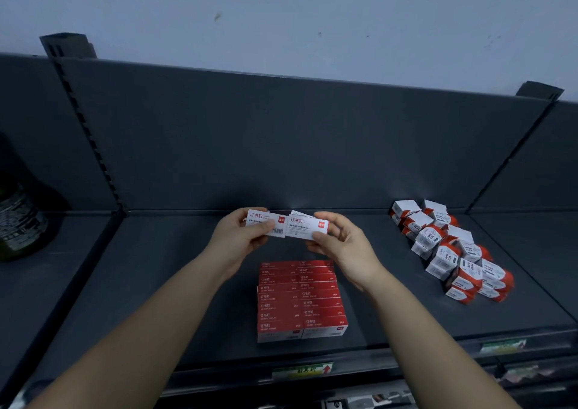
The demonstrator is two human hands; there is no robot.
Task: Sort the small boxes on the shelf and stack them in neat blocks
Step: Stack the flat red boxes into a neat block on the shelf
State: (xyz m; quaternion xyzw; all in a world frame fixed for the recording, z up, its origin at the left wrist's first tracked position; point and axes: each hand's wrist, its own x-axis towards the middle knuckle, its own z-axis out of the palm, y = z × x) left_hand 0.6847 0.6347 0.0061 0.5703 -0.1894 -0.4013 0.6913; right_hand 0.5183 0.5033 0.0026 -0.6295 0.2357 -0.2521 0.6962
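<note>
Both hands are raised above the dark grey shelf (162, 283), in front of its back panel (281, 142). The left hand (240, 236) grips the left box (264, 222), a flat white carton with red print and a barcode. The thumb lies on its front face and the fingers curl behind its left end. The right hand (347, 246) grips the right box (306, 228), a carton of the same pattern, with the thumb under its lower right corner and the fingers curled round its right end. The two cartons are held level and side by side, and their inner ends meet between the hands. A white edge shows behind the top of the right box; whether it is a flap or a further carton cannot be told. Directly below the hands, near the front edge of the shelf, stands the red block (301, 299). It consists of identical cartons packed in two touching columns with red faces up and edges aligned. Well apart from it, on the right side of the shelf, lies the loose pile (450, 252) of smaller white and red boxes, tilted at mixed angles and resting against each other. A green price label (301, 371) sits on the shelf's front rail. A dark container (18, 221) stands on the adjoining shelf bay to the left.
</note>
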